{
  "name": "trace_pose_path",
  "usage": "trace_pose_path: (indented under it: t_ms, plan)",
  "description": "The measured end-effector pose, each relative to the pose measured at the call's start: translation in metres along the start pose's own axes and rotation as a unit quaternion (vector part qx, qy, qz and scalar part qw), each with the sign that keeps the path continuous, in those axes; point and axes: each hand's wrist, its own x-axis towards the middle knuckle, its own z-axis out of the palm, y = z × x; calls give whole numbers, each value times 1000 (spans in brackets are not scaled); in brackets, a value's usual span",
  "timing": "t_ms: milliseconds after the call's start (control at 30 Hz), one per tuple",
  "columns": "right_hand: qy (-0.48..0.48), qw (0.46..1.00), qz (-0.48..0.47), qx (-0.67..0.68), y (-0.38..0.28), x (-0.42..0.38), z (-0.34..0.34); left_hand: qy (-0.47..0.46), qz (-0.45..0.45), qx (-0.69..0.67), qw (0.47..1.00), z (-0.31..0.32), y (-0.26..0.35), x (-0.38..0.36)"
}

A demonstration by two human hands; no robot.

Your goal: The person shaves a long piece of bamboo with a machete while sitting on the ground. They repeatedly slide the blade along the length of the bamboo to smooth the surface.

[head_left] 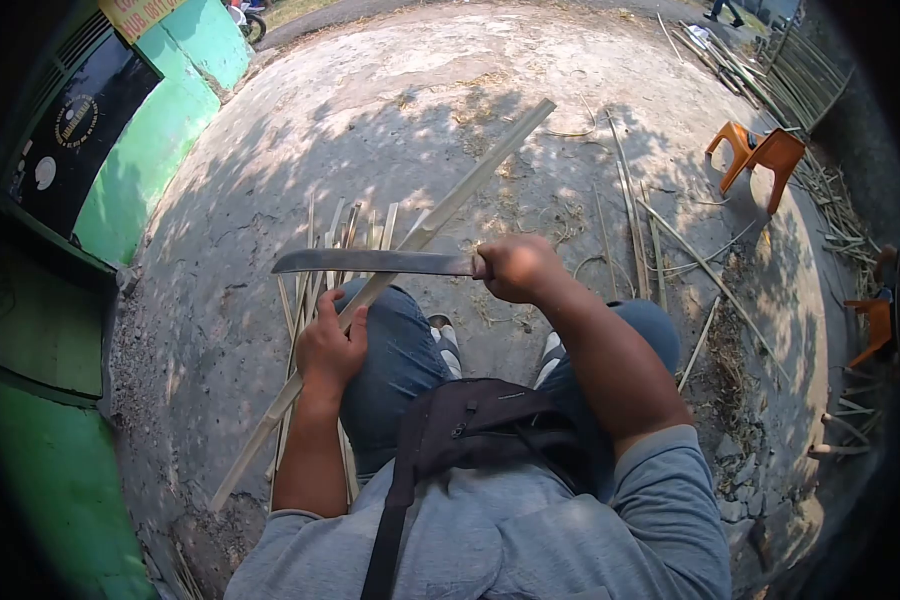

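My right hand (522, 268) is closed round the handle of a machete (400, 262), its long dark blade pointing left. The blade lies across a long pale bamboo strip (470, 187), just beyond my left knee. Lower on that strip, my left hand (332, 345) grips it, thumb and fingers on either side. The strip slants from the lower left up to the far right, passing beside my left leg. Several thinner bamboo strips (310, 240) lie beside and under my left forearm. Part of the long strip is hidden behind my left hand and wrist.
More bamboo strips (632, 235) lie on the concrete ground (220, 330) to the right. An orange plastic stool (773, 157) lies tipped over farther right, near a pile of bamboo (735, 75). A green wall (120, 195) stands left. A black bag (485, 425) hangs at my front.
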Motion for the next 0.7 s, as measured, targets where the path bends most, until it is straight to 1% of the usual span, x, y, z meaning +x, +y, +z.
trace_pose_path:
  t_ms: [33, 133, 233, 333, 367, 567, 700]
  plan:
    - [32, 999, -15, 16, 4, -1, 3, 1, 3, 1, 1000, 0, 1, 0]
    - [63, 995, -29, 70, 24, 2, 10, 9, 9, -3, 1000, -1, 1, 0]
    - [43, 996, 62, 39, 39, 1, -2, 13, 11, -15, 1000, -2, 3, -1]
    - [40, 981, 157, 108, 51, 1, -12, 16, 9, -9, 1000, -3, 3, -1]
    - [45, 978, 167, 115, 58, 3, -6, 19, 8, -8, 1000, -3, 4, -1]
    - [35, 979, 165, 113, 54, 3, 5, 8, -3, -2, 1000, -6, 8, -1]
    - [50, 978, 142, 145, 48, 2, 0, 18, -5, 1, 1000, -1, 3, -1]
